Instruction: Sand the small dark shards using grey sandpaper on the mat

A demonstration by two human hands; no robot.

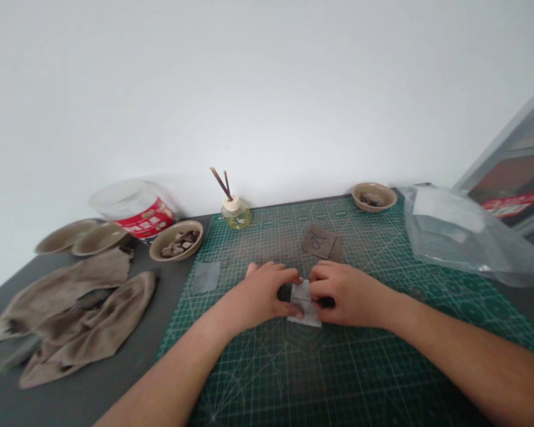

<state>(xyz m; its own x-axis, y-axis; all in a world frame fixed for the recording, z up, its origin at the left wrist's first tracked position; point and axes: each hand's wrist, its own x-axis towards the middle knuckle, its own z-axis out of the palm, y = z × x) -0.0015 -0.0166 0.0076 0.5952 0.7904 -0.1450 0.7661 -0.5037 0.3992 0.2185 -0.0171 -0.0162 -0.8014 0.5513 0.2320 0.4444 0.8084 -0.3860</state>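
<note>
Held thing: a small clear plastic packet [304, 305] on the green cutting mat [267, 379], near the middle of the mat, with something dark at its sides, too blurred to identify.
Left hand [260, 296]: fingers curled, pinching the packet's left side.
Right hand [347, 295]: fingers curled, pinching the packet's right side, knuckles nearly meeting the left hand's.
On the mat: a brown card [319, 241] with handwriting lies beyond the hands; a grey film square [205, 277] sits left of them; a bowl of dark pieces [374, 197] stands at the far edge.
Table, left: a bowl of dark chunks [177, 239], two more bowls [83, 237], a plastic tub with a red label [136, 209], and crumpled grey-brown cloths [66, 314].
Table, far: a reed diffuser [235, 213].
Table, right: a clear plastic bag [467, 237].
</note>
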